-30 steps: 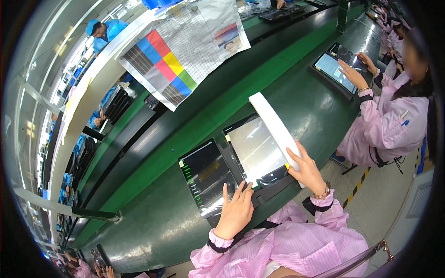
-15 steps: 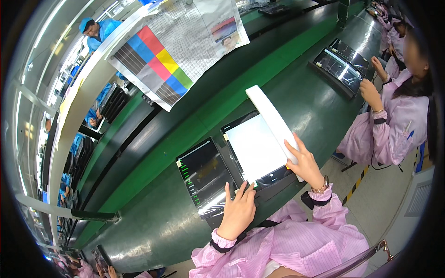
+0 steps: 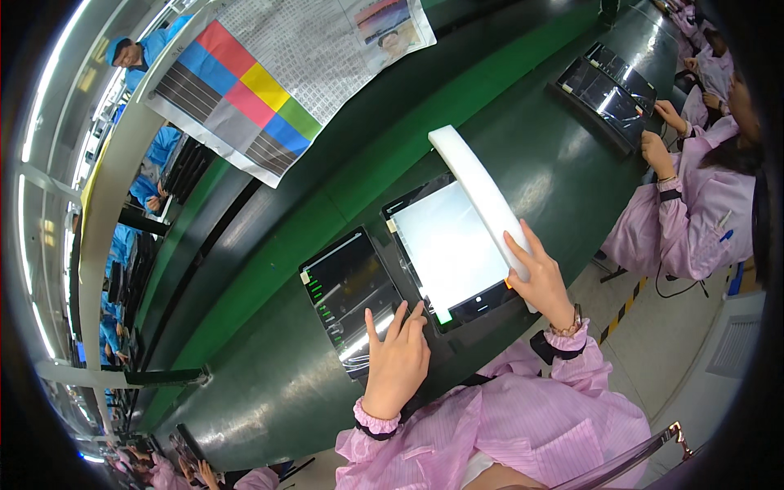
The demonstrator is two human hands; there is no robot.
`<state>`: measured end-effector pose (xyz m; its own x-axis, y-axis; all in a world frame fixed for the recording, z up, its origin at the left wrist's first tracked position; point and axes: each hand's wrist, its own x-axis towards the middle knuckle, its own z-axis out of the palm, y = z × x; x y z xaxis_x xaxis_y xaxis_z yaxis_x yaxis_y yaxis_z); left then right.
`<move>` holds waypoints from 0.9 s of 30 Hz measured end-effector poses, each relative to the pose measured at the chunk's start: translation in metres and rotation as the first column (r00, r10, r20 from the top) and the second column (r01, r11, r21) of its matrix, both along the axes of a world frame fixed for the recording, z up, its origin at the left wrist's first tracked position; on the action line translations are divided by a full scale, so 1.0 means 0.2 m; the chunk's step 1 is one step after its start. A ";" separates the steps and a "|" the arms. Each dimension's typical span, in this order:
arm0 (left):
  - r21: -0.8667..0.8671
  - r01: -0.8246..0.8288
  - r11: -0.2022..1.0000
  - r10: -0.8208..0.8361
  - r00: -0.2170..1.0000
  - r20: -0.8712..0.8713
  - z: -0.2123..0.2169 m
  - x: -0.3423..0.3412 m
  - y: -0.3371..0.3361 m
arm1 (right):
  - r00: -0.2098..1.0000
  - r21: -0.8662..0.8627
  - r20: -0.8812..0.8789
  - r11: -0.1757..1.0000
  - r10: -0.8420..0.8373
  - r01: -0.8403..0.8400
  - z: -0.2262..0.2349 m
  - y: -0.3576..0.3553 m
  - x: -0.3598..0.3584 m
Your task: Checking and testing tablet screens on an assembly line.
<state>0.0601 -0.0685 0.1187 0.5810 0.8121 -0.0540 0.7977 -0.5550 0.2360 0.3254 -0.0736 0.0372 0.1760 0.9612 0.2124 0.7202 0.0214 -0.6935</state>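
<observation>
Two tablets lie side by side in front of me on a dark tray. The left tablet [image 3: 339,273] has a dark screen with a column of green marks, and the right tablet [image 3: 449,253] glows white. A long white bar [image 3: 474,175], apparently foam, runs along the right edge of the lit screen. Its near end is gripped by my right hand [image 3: 539,282], fingers along the bar. My left hand [image 3: 398,355] is open, fingers spread over the lower right of the dark tablet and the gap beside it; whether the fingertips touch is hard to tell.
A printed sheet with colour blocks [image 3: 261,90] hangs beyond the green bench [image 3: 261,400]. To the right, a co-worker in pink [image 3: 702,204] handles more dark screens [image 3: 608,94]. People in blue [image 3: 135,61] work at the far left.
My left hand has moved left, from the lit tablet's lower left corner to over the dark tablet. My right hand stays on the bar. The view has shifted slightly.
</observation>
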 end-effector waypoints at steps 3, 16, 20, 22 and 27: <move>-0.009 0.012 1.000 -0.012 1.000 0.002 -0.02 0.02 0.01 | 1.000 -0.020 -0.019 1.000 -0.007 0.006 0.01 0.00 0.00; -0.063 0.045 0.997 -0.045 0.999 0.001 -0.04 0.05 0.04 | 1.000 0.012 -0.010 1.000 -0.023 0.023 -0.01 0.01 0.00; -0.062 0.036 0.997 -0.037 0.999 -0.014 -0.05 0.05 0.03 | 1.000 0.018 -0.019 1.000 -0.018 0.018 0.00 0.01 0.01; -0.021 0.035 0.999 -0.035 0.999 0.029 -0.05 0.05 0.02 | 0.998 0.006 -0.051 1.000 -0.028 0.029 0.00 0.00 0.03; -0.035 0.065 0.997 -0.063 0.996 0.056 -0.05 0.05 -0.01 | 0.985 0.008 -0.137 0.994 -0.106 0.108 -0.03 -0.08 0.08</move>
<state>0.0699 -0.0709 0.1097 0.6348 0.7711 -0.0494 0.7459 -0.5948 0.2997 0.3415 -0.0906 0.0322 0.3055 0.9323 0.1939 0.6181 -0.0392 -0.7851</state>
